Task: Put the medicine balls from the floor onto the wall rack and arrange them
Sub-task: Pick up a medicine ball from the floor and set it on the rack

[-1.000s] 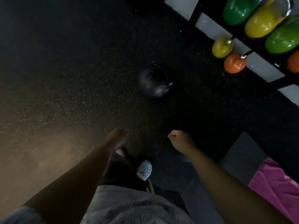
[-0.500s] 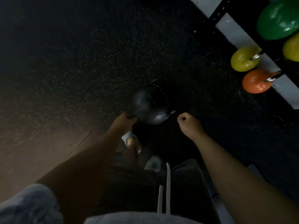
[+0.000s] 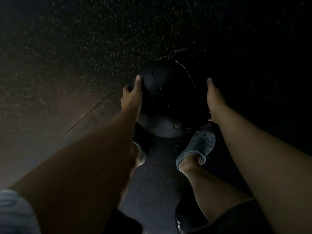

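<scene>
A black medicine ball (image 3: 168, 102) with pale stitching sits on the dark speckled floor, right in front of my feet. My left hand (image 3: 131, 97) is pressed on its left side, thumb lying along the top and fingers curled around the edge. My right hand (image 3: 213, 98) is flat against its right side, fingers reaching down behind it. The ball is clamped between both hands. Whether it has left the floor I cannot tell. The wall rack is out of view.
My feet in grey clogs (image 3: 197, 147) stand just behind the ball. A second black ball marked 6 KG (image 3: 184, 222) lies by my right leg at the bottom edge. A seam (image 3: 87, 114) runs across the rubber floor on the left.
I have bent lower and the view has tilted down, so the rack and coloured balls have dropped out of sight. Both hands went from closed fists near the ball to gripping its sides.
</scene>
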A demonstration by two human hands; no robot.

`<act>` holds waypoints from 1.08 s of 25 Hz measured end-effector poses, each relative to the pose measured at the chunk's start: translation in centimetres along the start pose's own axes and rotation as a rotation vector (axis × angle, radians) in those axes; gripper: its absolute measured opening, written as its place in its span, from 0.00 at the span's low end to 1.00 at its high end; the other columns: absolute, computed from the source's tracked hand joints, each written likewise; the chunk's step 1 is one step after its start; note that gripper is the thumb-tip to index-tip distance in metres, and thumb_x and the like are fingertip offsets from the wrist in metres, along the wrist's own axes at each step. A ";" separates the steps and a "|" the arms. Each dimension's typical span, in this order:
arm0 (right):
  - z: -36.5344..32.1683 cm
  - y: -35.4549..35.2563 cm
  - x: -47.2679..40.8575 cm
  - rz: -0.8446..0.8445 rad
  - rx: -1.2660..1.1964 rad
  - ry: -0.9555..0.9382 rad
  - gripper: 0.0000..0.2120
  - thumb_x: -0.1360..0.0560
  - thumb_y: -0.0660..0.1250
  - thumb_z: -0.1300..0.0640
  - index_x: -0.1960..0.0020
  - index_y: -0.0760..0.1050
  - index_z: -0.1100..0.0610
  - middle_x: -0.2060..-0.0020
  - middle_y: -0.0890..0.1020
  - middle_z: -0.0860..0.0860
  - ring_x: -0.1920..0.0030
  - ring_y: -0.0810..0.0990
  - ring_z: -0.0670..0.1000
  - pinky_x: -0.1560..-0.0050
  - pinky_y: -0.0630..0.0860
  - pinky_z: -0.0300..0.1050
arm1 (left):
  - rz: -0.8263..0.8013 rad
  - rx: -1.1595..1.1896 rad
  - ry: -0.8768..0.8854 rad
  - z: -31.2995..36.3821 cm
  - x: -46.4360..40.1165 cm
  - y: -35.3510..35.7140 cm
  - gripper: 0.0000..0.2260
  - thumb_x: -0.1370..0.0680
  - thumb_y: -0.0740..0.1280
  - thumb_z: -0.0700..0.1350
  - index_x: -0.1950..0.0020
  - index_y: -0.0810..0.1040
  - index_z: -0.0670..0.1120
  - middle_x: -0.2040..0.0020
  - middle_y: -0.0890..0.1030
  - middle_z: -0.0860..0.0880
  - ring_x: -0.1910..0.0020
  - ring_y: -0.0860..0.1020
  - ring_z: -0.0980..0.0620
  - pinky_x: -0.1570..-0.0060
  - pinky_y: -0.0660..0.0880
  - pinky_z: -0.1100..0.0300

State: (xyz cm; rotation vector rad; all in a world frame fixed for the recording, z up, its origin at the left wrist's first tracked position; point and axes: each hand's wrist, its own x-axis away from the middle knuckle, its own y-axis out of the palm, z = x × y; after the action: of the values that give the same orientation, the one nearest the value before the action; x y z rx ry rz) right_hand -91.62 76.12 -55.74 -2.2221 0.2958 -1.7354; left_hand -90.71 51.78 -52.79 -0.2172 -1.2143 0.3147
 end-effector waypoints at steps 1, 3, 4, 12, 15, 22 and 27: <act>0.2 0.5 -0.8 -0.014 -0.084 0.040 0.43 0.24 0.54 0.24 0.18 0.64 0.49 0.22 0.71 0.56 0.26 0.73 0.63 0.26 0.69 0.65 | 0.032 0.085 -0.024 -0.5 -0.6 0.8 0.45 0.26 0.64 0.76 0.15 0.64 0.53 0.17 0.69 0.43 0.20 0.70 0.38 0.22 0.68 0.35; 0.3 0.9 -1.1 -0.046 -0.193 0.071 0.45 0.27 0.56 0.23 0.18 0.64 0.48 0.21 0.70 0.55 0.25 0.71 0.62 0.24 0.68 0.65 | 0.091 0.181 -0.046 -0.9 -1.0 1.6 0.46 0.28 0.66 0.76 0.16 0.64 0.53 0.17 0.68 0.44 0.21 0.71 0.39 0.22 0.68 0.37; 0.3 0.6 -0.6 -0.040 -0.216 0.061 0.44 0.26 0.57 0.24 0.18 0.64 0.47 0.21 0.70 0.54 0.25 0.72 0.62 0.24 0.68 0.64 | 0.096 0.199 -0.056 -0.7 -0.6 1.8 0.46 0.28 0.67 0.75 0.16 0.64 0.54 0.18 0.68 0.44 0.22 0.71 0.39 0.22 0.69 0.37; -5.8 -11.5 15.8 0.136 -0.363 -0.057 0.39 0.24 0.60 0.27 0.19 0.65 0.47 0.23 0.71 0.56 0.28 0.73 0.63 0.31 0.74 0.60 | 0.012 0.195 0.058 8.4 15.3 0.9 0.41 0.25 0.67 0.73 0.19 0.67 0.50 0.21 0.72 0.40 0.25 0.74 0.36 0.25 0.71 0.36; -10.5 -19.6 25.5 0.243 -0.534 -0.210 0.38 0.23 0.62 0.29 0.20 0.67 0.47 0.23 0.72 0.55 0.27 0.74 0.61 0.28 0.73 0.58 | -0.086 0.157 0.225 17.6 25.8 1.7 0.41 0.27 0.66 0.75 0.20 0.69 0.52 0.23 0.73 0.42 0.27 0.75 0.37 0.26 0.73 0.36; -16.5 -41.1 49.3 0.503 -1.105 -0.671 0.30 0.22 0.64 0.34 0.30 0.78 0.54 0.36 0.84 0.59 0.36 0.82 0.63 0.30 0.77 0.63 | -0.439 0.130 0.804 37.7 57.4 5.5 0.51 0.42 0.65 0.78 0.25 0.75 0.53 0.27 0.79 0.43 0.27 0.75 0.36 0.25 0.71 0.37; -15.3 -54.6 65.2 0.780 -1.307 -0.967 0.29 0.26 0.63 0.32 0.34 0.79 0.50 0.37 0.84 0.55 0.38 0.83 0.60 0.32 0.78 0.58 | -0.715 0.155 1.112 42.7 78.9 8.3 0.49 0.42 0.66 0.77 0.25 0.75 0.53 0.27 0.78 0.42 0.27 0.76 0.35 0.24 0.72 0.38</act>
State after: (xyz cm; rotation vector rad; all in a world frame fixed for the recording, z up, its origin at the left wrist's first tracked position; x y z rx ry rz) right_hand -91.70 102.80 26.45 -2.6366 2.0331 0.2041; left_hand -107.17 87.14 28.42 0.1815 -0.1089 -0.3279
